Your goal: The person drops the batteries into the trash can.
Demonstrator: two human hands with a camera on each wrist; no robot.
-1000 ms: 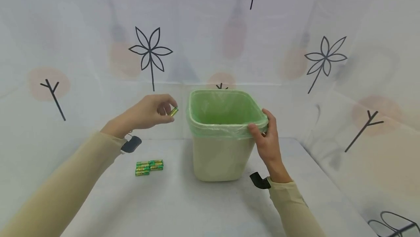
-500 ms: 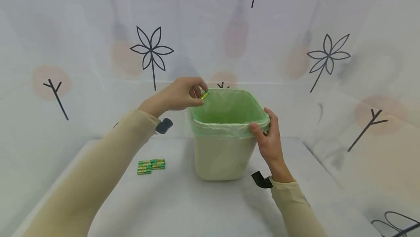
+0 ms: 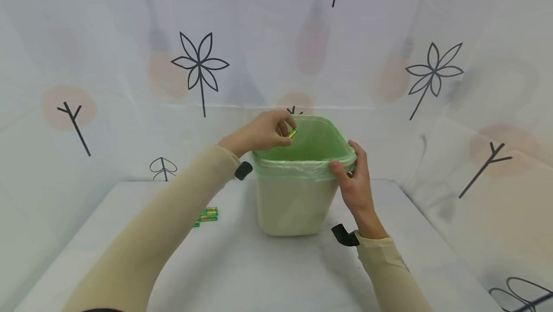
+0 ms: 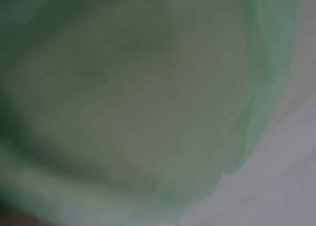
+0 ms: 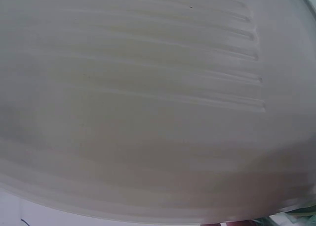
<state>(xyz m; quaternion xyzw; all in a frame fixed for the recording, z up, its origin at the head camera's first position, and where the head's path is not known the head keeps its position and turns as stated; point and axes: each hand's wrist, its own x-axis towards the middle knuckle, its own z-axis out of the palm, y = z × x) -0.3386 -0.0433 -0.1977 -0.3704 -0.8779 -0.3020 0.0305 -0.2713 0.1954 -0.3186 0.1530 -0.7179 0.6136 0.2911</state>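
Observation:
In the head view a pale bin (image 3: 295,206) stands on the table, lined with a green bag (image 3: 304,171) folded over its rim. My left hand (image 3: 265,132) is over the bin's opening and pinches a green and gold battery (image 3: 292,133) between thumb and fingers. My right hand (image 3: 356,187) grips the bin's right rim, its thumb in front over the bag. The left wrist view looks blurrily down on the green bag (image 4: 269,72) at the bin's mouth. Close up in the right wrist view is the bin's ribbed side wall (image 5: 163,122).
More green and gold batteries (image 3: 209,214) lie on the white table (image 3: 242,273) left of the bin, partly hidden by the left sleeve (image 3: 160,225). A printed white curtain (image 3: 276,38) hangs behind the table.
My left hand has carried the battery rightward from left of the bin to over its opening. The left sleeve now covers part of the batteries on the table. My right hand keeps its grip.

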